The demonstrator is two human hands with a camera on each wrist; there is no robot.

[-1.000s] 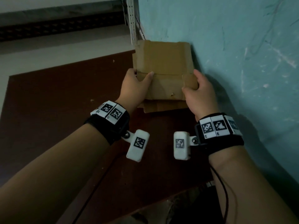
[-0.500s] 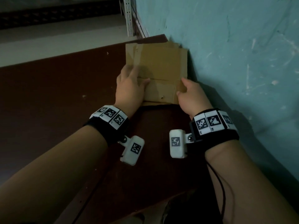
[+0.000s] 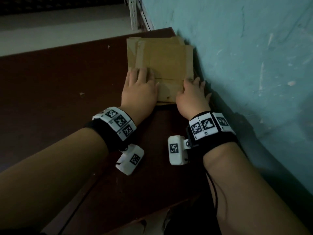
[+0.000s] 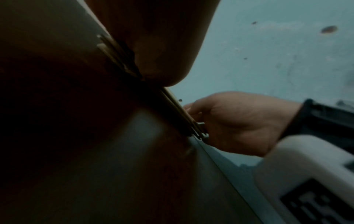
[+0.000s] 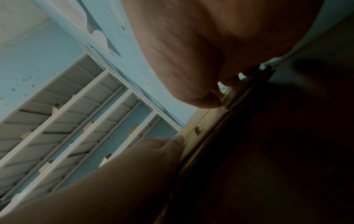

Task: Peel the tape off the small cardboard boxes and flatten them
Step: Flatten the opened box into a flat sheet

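The stack of flattened boxes (image 3: 162, 65) lies flat on the table (image 3: 59, 92), in its far right corner, right edge against the wall (image 3: 245, 65). The left hand (image 3: 139, 89) rests on the stack's near left part. The right hand (image 3: 192, 97) sits at the stack's near right corner, between stack and wall. A shelf post (image 3: 133, 12) stands behind the stack, beyond the table's far edge.

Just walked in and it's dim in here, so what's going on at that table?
A person is working with a stack of flattened cardboard boxes lying on a dark brown table, tucked into the corner by a blue-green wall. The left hand rests flat on the stack's near left part; the right hand holds its near right edge. No tape shows clearly.
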